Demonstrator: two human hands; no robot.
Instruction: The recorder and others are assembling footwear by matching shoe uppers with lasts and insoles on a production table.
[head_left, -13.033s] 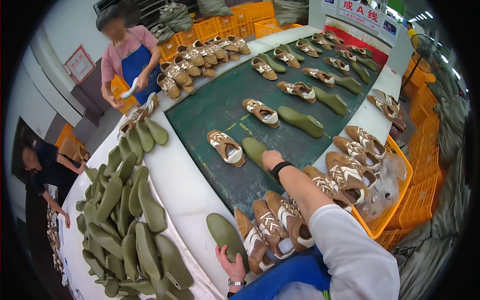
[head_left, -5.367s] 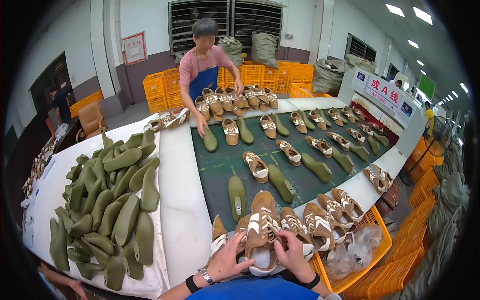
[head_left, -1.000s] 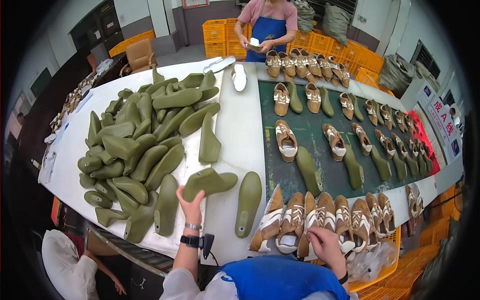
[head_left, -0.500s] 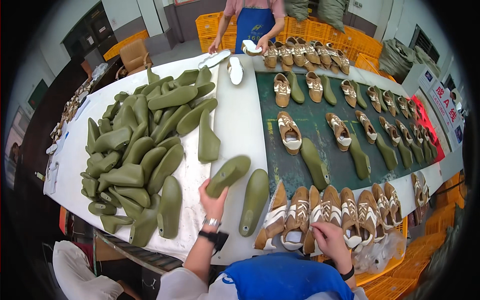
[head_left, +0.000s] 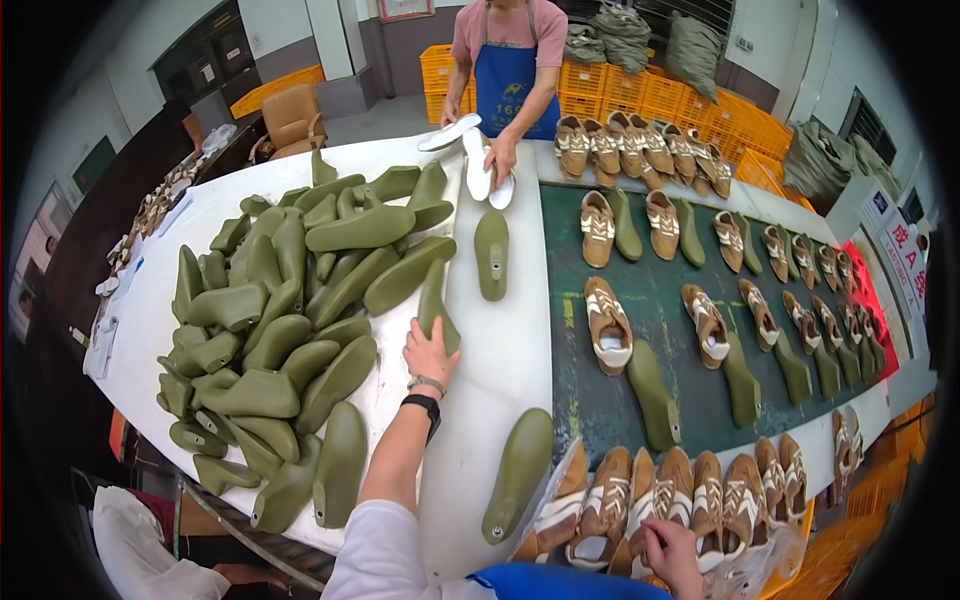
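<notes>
My left hand (head_left: 431,357) is wrapped round the near end of an olive-green shoe last (head_left: 437,303) at the right side of a heap of lasts (head_left: 280,300). Two more lasts lie on the white strip of the table: a far last (head_left: 491,256) near the co-worker and a near last (head_left: 517,475) towards me. My right hand (head_left: 670,556) is curled closed over the near row of brown-and-white sneakers (head_left: 657,490). Nothing shows in its fingers, and its wrist is cut off by the lower edge.
Across the table, a co-worker in a blue apron (head_left: 515,90) handles white-soled shoes (head_left: 478,165). Sneakers paired with lasts stand in rows on a green belt (head_left: 590,385) to the right. More sneakers (head_left: 640,145) line its far side. Orange crates (head_left: 600,85) stand behind.
The last my left hand held has been let go; one now lies farther up the white strip. That hand has reached forward onto another last. The co-worker's hand has lowered a shoe to the table.
</notes>
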